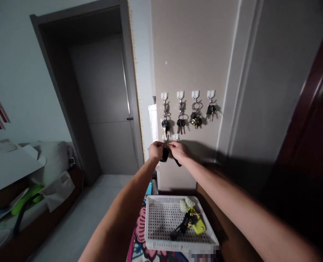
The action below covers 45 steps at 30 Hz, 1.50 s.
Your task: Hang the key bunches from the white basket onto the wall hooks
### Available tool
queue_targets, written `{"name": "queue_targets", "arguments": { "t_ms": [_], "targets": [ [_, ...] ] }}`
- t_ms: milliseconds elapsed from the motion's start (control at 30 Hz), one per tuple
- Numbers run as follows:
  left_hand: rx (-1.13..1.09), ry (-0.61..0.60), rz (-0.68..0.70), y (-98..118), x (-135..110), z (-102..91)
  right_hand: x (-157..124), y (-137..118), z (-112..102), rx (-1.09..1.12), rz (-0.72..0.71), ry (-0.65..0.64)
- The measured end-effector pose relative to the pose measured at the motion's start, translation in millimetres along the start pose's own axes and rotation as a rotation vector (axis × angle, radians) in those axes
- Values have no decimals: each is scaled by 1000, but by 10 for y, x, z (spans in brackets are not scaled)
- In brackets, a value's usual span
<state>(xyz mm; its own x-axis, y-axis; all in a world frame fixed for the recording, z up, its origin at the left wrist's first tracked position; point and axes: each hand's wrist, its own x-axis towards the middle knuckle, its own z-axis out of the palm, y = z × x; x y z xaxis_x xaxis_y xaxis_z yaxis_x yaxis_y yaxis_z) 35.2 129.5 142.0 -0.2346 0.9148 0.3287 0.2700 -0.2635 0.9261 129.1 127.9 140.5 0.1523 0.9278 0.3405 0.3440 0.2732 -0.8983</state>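
Head view showed the left hand (156, 149) and right hand (178, 150), both nearly closed, pinching the black key set (164, 155) just below the lower-left hook (165, 138), likely light, rigid, slick-cased, best held at its top.

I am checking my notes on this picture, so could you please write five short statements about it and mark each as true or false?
1. Four bunches of keys hang from the upper white hooks. True.
2. The left hand and the right hand are far apart. False: they are close together, with a black fob between them.
3. The white basket is below the hands. True.
4. Everything inside the white basket is white. False: a yellow-green case and a black strap-like item lie in it.
5. The grey door is to the right of the upper white hooks. False: it is to their left.
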Motion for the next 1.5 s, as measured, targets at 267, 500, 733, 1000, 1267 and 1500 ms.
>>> {"name": "queue_targets", "arguments": {
  "t_ms": [267, 500, 733, 1000, 1267, 1500],
  "targets": [
    [127, -78, 2, -54, -117, 6, 111, 148, 70, -201, 20, 12],
    [170, -227, -94, -534, -543, -83, -232, 235, -203, -529, -186, -75],
    [244, -568, -199, -957, -1355, -9, -872, 727, -512, -912, -214, -878],
    [358, -656, -124, -1170, -1786, 128, -1032, 947, -482, -1122, -270, -918],
    [-4, -311, -263, -1309, -1717, 60, -992, 926, -476, -1132, -253, -966],
    [-153, -195, -307, -1340, -1738, 57, -1010, 794, -476, -1256, -263, -962]
  ]
}}
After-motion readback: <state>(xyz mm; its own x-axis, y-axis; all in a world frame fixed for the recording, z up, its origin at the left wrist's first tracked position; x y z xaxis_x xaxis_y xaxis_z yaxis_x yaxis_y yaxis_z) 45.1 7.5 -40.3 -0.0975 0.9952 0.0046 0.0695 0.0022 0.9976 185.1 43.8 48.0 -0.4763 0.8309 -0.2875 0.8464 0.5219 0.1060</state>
